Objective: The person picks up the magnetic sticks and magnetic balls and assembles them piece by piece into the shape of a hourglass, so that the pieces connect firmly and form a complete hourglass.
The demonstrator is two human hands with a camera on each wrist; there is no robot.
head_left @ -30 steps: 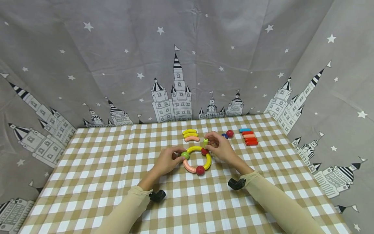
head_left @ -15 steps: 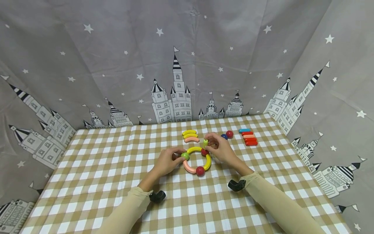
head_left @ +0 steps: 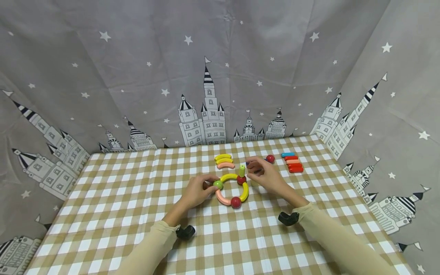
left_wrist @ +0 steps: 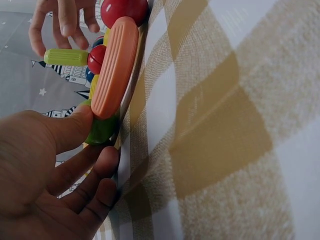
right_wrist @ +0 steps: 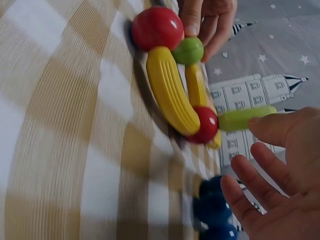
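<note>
A ring of curved yellow rods (head_left: 245,192), a curved salmon rod (left_wrist: 116,70) and balls lies on the table. My left hand (head_left: 198,190) pinches the green ball (head_left: 218,185) at the ring's left side between thumb and fingers. On the far-right red ball (head_left: 241,179) a short light green rod (head_left: 242,170) stands upright. Just right of that rod is my right hand (head_left: 266,176), its fingers spread and relaxed around nothing. In the right wrist view its thumb overlaps the rod's tip. Another red ball (right_wrist: 158,29) forms the ring's near corner.
Behind the ring lie two yellow curved rods (head_left: 223,158) and a salmon one (head_left: 225,165). Back right are a blue rod (head_left: 288,154), several red and salmon rods (head_left: 295,165), a red ball (head_left: 270,158) and blue balls (right_wrist: 215,207), partly behind my right hand.
My right hand has let go of the light green rod and moved slightly right. The rod stays upright on the red ball. My left hand keeps its place at the green ball.
</note>
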